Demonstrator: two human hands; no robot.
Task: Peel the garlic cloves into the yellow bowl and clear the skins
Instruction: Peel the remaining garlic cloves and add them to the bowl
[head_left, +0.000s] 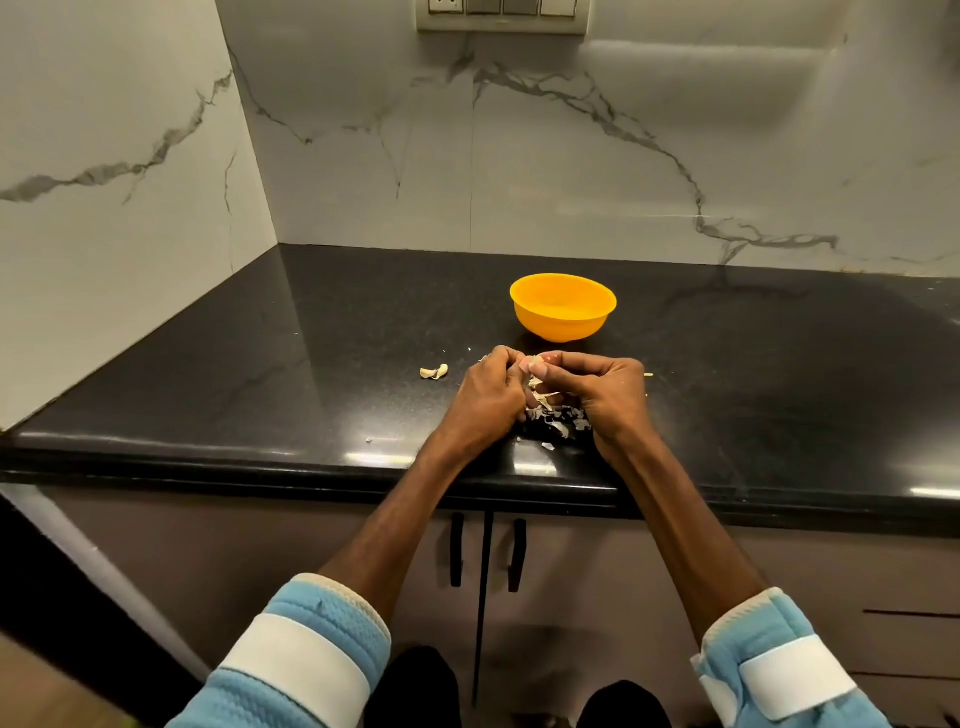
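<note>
A yellow bowl stands on the black countertop, just behind my hands. My left hand and my right hand meet fingertip to fingertip over the counter and pinch a small pale garlic clove between them. Most of the clove is hidden by my fingers. Under and between my hands lies a heap of papery garlic skins. A loose curl of skin sits on the counter to the left of my left hand.
Marble-patterned walls close the counter at the back and on the left. A switch plate is high on the back wall. Small skin flecks lie near the front edge. Cabinet doors with black handles are below.
</note>
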